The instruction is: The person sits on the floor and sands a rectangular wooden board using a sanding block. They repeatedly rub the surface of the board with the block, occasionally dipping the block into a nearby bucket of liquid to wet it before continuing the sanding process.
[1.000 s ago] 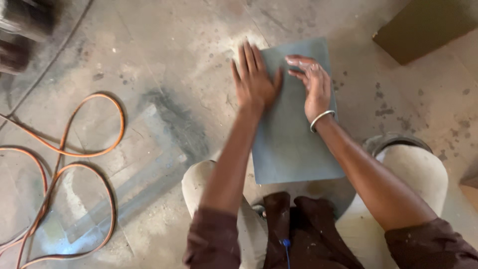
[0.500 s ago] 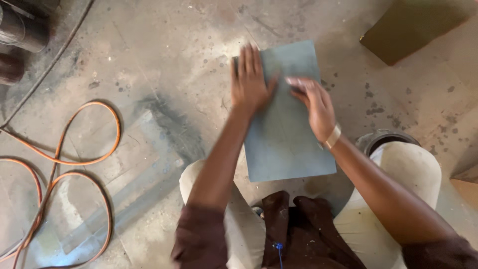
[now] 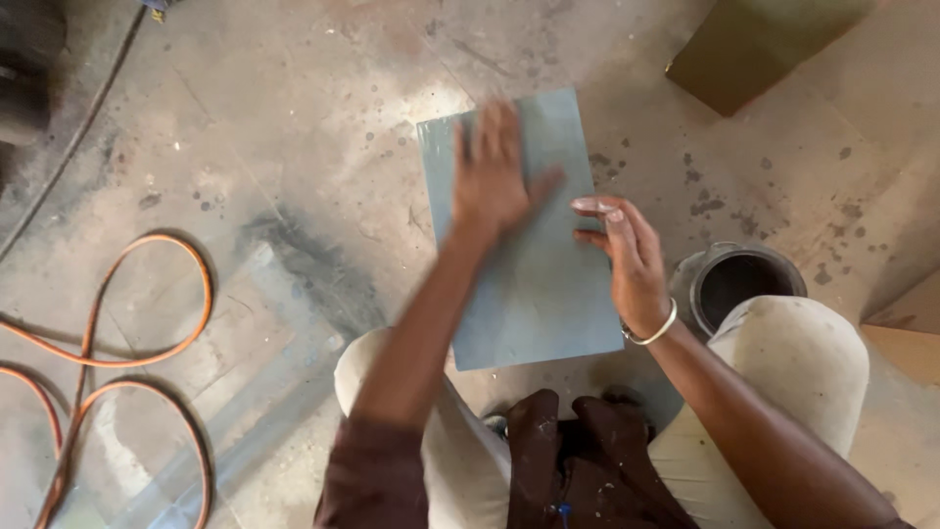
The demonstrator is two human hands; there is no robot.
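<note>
Two hands on grey slab (image 3: 534, 284), left hand (image 3: 494, 176) flat, right hand (image 3: 632, 260) loose, tin (image 3: 746, 284) contents dark

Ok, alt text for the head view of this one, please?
Seen from above, a person's left hand lies flat on a grey-blue rectangular tile on a dusty concrete floor, the right hand at its right edge. A dark round pot stands right, an orange cable left.

Slab (image 3: 529, 294) lies flat on floor (image 3: 294, 127), just ahead of the person's knees; left hand (image 3: 494, 181) rests flat on its far half, right hand (image 3: 632, 260) sits at its right edge. Pot (image 3: 744, 284) stands just right of slab, by right knee, with a board (image 3: 754, 44) farther off behind it. Hose (image 3: 108, 362) loops on floor well left of slab.
</note>
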